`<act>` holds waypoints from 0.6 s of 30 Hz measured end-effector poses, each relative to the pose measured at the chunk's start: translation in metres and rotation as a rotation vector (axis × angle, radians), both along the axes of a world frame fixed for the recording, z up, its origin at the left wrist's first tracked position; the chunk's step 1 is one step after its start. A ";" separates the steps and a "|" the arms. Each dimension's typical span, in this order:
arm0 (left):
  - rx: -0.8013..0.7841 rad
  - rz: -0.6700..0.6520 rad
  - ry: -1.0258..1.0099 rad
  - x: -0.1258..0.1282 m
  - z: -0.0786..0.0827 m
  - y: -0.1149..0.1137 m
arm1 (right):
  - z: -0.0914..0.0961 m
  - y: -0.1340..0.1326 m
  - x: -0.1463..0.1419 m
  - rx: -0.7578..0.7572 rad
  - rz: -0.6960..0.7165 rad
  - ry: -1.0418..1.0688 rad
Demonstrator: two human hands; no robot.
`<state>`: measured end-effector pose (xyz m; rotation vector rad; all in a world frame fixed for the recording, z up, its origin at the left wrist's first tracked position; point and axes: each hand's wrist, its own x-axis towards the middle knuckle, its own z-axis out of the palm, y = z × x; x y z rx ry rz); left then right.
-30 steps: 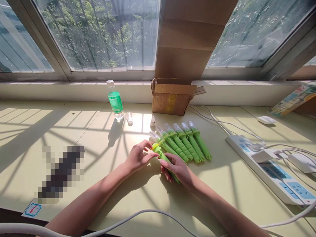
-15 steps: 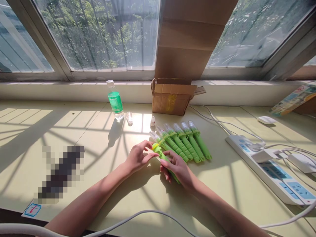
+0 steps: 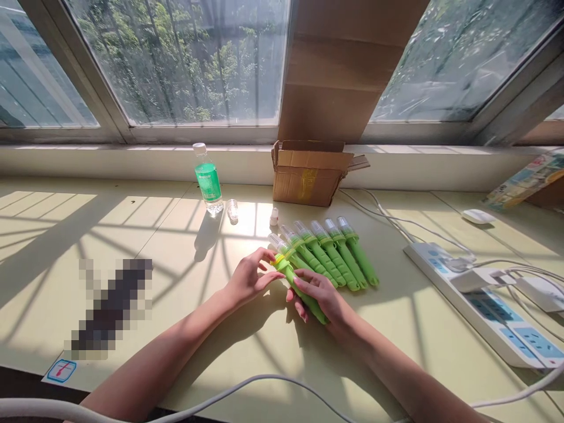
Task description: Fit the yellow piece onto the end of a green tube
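A green plastic stick (image 3: 288,271) with a yellow collar at its upper end lies slanted between my hands, just above the table. My left hand (image 3: 249,279) pinches the stick at the yellow collar with thumb and fingertips. Around the lower body is my right hand (image 3: 324,296), thumb on top and some fingers underneath. Right behind them, several similar green sticks with clear caps (image 3: 337,252) lie side by side in a slanted row. Farther back stand a small clear plastic piece (image 3: 232,212) and a small white-and-clear piece (image 3: 274,217).
A bottle with a green label (image 3: 207,182) stands at the back, left of an open cardboard box (image 3: 306,179). To the right lies a power strip (image 3: 480,305) with plugs and cables, near a white mouse-like object (image 3: 478,217). A cable (image 3: 259,378) crosses the front; a blurred dark object (image 3: 112,308) lies left.
My right hand has shifted slightly on the green stick, and the stick's lower end has moved a little to the right. My left hand keeps its pinch at the collar.
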<state>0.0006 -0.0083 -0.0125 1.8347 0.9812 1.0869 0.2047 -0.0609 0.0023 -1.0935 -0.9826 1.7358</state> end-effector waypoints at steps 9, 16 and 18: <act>0.040 -0.017 0.013 -0.001 0.003 -0.002 | -0.001 -0.001 0.000 0.018 -0.019 -0.019; -0.032 0.019 -0.016 0.000 -0.003 -0.001 | -0.003 0.000 0.002 0.039 0.023 -0.019; -0.047 0.031 -0.023 0.001 -0.004 -0.001 | -0.002 0.000 0.002 0.045 0.047 -0.020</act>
